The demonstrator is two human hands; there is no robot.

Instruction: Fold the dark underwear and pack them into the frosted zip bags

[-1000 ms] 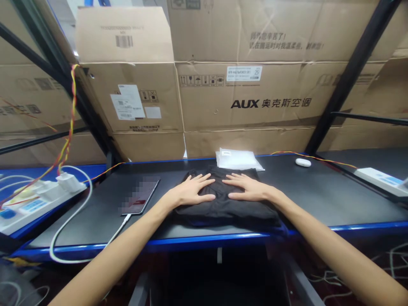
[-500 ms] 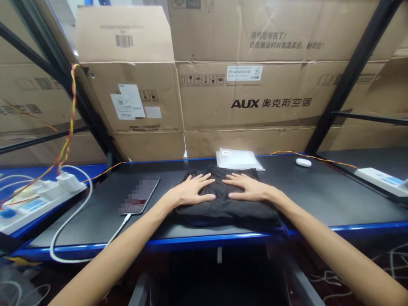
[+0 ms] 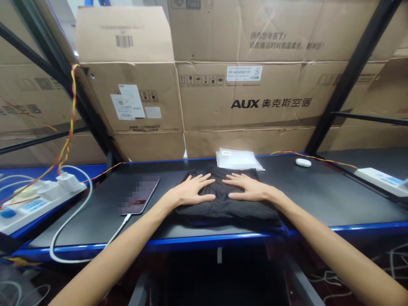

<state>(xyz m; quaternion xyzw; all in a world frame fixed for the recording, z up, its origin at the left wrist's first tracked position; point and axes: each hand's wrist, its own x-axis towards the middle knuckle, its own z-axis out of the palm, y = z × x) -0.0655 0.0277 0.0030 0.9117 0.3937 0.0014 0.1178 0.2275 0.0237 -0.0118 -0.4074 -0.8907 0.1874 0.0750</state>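
Observation:
A black piece of folded cloth (image 3: 223, 212), perhaps a garment, lies at the front middle of the dark shelf top (image 3: 318, 199). My left hand (image 3: 194, 190) rests flat on its left part with the fingers spread. On the right part lies my right hand (image 3: 247, 187), palm down, fingers also stretched apart. The two hands face each other with a small gap of cloth between them. Just behind the cloth is a white plastic packet (image 3: 239, 160) with a small label.
To the left lies a phone (image 3: 142, 197) with a white charging cable (image 3: 57, 229) looping over the front edge. Power strips (image 3: 41, 199) sit at both sides. A small white case (image 3: 303, 162) is at the back right. Cardboard (image 3: 255, 114) walls the rear between black posts (image 3: 350, 80).

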